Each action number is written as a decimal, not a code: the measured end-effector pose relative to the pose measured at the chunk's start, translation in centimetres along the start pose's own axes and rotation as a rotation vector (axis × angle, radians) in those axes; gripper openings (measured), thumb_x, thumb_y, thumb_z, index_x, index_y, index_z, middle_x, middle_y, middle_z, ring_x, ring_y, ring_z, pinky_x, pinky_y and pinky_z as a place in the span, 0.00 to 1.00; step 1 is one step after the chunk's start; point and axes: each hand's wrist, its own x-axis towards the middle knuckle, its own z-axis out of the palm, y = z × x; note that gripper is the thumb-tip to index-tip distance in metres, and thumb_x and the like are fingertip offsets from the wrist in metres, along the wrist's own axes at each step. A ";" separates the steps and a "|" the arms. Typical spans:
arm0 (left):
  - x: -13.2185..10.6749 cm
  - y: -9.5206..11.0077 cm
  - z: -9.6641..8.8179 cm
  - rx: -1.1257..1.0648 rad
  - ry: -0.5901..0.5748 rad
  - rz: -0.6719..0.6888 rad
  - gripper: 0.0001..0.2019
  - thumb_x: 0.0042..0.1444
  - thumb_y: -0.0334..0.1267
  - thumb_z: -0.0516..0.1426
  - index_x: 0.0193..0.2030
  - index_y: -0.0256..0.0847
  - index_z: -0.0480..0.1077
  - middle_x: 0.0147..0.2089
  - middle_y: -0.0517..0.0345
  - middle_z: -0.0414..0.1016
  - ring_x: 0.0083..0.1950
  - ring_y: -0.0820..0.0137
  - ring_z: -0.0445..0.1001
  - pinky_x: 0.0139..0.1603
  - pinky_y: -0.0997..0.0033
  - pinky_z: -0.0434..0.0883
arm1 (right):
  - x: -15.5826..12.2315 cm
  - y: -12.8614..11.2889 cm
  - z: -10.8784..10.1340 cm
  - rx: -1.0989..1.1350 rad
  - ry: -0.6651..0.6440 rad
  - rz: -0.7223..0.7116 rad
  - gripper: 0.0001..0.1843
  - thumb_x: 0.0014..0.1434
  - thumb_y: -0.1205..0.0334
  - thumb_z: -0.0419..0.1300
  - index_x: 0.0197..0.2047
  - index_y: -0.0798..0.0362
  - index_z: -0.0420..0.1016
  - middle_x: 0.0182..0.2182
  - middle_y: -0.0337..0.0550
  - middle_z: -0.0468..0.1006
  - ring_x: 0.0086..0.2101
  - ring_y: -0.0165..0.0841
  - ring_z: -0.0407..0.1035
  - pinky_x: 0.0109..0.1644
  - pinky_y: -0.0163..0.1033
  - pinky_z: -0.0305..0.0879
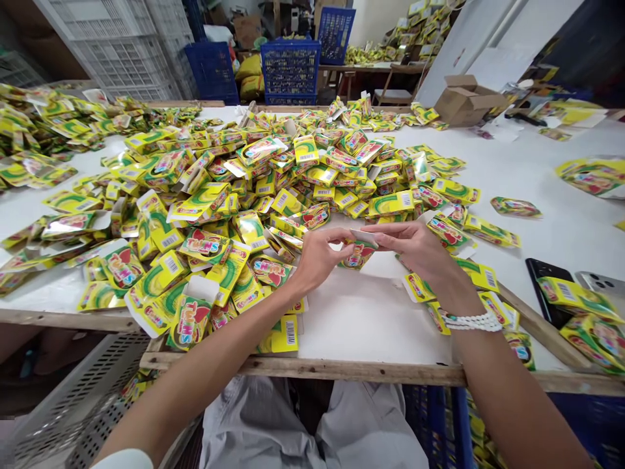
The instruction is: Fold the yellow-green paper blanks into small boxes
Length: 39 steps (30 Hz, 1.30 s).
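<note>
Both hands hold one small yellow and green carton blank [360, 250] just above the white table [361, 319]. My left hand [318, 255] pinches its left side with curled fingers. My right hand [418, 246], with a white bead bracelet at the wrist, grips its right side and white top flap. Behind the hands a large heap of the same flat printed carton blanks [254, 189] spreads over the table's left and middle.
Two phones [551, 286] lie at the right near more carton blanks. An open cardboard box [463, 98] sits at the far right. Blue crates [290, 68] and white crates [117, 52] stand behind the table. A grey crate [73, 404] is on the floor at lower left.
</note>
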 end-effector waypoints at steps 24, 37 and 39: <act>0.8 -0.2 -0.8 -0.082 -0.097 -0.036 0.07 0.62 0.36 0.67 0.46 0.41 0.76 0.46 0.53 0.87 0.49 0.61 0.88 0.41 0.72 0.82 | -0.2 0.3 3.4 -0.134 0.240 -0.262 0.14 0.54 0.49 0.76 0.40 0.48 0.92 0.39 0.47 0.90 0.37 0.46 0.85 0.43 0.48 0.84; 1.1 -0.5 -0.9 -0.151 -0.148 -0.052 0.10 0.61 0.43 0.68 0.39 0.40 0.75 0.45 0.52 0.87 0.49 0.60 0.88 0.49 0.64 0.85 | 0.1 0.8 3.2 -0.157 0.285 -0.294 0.09 0.56 0.53 0.74 0.38 0.46 0.92 0.36 0.44 0.90 0.37 0.46 0.86 0.42 0.48 0.84; 1.1 -0.5 -0.9 -0.151 -0.140 -0.029 0.10 0.60 0.42 0.68 0.39 0.40 0.76 0.44 0.53 0.87 0.48 0.61 0.88 0.52 0.62 0.85 | 0.0 0.7 2.9 -0.200 0.249 -0.300 0.09 0.55 0.53 0.74 0.38 0.47 0.92 0.38 0.45 0.90 0.38 0.47 0.86 0.43 0.49 0.85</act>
